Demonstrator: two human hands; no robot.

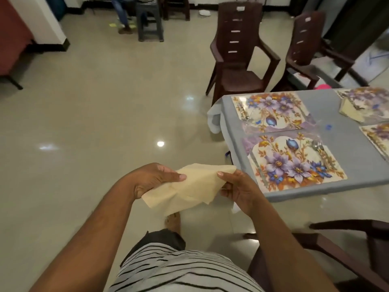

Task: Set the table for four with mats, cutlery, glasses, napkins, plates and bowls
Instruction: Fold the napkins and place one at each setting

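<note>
A cream paper napkin [189,187] is held in the air in front of my body, left of the table. My left hand [153,179] grips its left side with the thumb on top, and my right hand [237,189] pinches its right edge. On the grey-clothed table [336,186] lie floral mats: a near one [294,159], one behind it [271,111], and two more cut off at the right [366,102] [376,135]. Cutlery [317,145] lies on the near mat's far right side. A folded cream napkin [351,110] lies on the far right mat.
Two brown plastic chairs [237,51] [309,49] stand beyond the table, and another chair's arm [347,228] is at my right. A grey stool [150,20] and a person's legs [122,13] are far across the tiled floor.
</note>
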